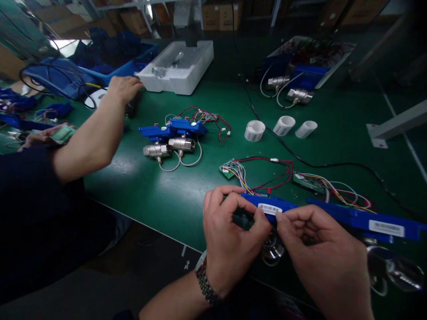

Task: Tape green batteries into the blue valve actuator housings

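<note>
Blue valve unit (268, 206) with a white barcode label sits at the near edge of the tabletop (160, 186), pinched between your two hands. Your left hand (230, 235) grips its left end, thumb and fingers closed on the blue housing; your right hand (320, 249) closes on it from the right, fingertips at the label. A metal valve body (272, 250) hangs beneath it.

Judged progress: wires still run loose from this unit to a circuit board (228, 169), so assembly looks unfinished. Two assembled valve units (173, 135) lie at centre.

Containers: the white foam tray (187, 71) holds small clear parts; the far tray (333, 58) holds wiring and boards. A co-worker's hand (124, 88) reaches beside the foam tray.
</note>
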Available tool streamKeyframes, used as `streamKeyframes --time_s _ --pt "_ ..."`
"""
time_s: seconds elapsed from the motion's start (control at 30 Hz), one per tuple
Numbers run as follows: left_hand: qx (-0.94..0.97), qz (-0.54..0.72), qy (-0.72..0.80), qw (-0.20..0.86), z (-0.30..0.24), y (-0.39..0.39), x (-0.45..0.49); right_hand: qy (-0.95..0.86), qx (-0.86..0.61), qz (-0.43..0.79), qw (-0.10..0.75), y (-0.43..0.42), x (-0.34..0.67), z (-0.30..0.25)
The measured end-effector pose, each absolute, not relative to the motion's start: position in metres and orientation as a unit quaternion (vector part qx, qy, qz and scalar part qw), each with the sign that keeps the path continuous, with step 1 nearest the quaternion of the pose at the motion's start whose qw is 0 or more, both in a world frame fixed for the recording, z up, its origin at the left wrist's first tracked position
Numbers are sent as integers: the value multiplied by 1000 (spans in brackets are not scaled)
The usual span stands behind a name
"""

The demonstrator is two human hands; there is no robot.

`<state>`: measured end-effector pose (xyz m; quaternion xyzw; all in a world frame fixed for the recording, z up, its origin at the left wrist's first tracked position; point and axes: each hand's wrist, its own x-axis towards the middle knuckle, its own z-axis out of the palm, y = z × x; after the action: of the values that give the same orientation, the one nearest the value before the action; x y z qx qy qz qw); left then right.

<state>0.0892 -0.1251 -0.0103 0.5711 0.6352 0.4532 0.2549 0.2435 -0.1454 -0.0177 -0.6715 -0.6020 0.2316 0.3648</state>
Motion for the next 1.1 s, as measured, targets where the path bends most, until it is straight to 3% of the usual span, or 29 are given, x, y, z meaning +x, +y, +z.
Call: streamKeyframes --time_s 0.67,0.87,1.1 --pt "591 413 662 204 -8 -123 93 -601 -697 205 333 -144 241 -16" --pt "536 453 641 311 -16 -131 88 -450 -657 424 432 -132 239 -25" --pt "520 464 624 354 -23 -134 78 -453 -589 505 438 -137 247 -19"
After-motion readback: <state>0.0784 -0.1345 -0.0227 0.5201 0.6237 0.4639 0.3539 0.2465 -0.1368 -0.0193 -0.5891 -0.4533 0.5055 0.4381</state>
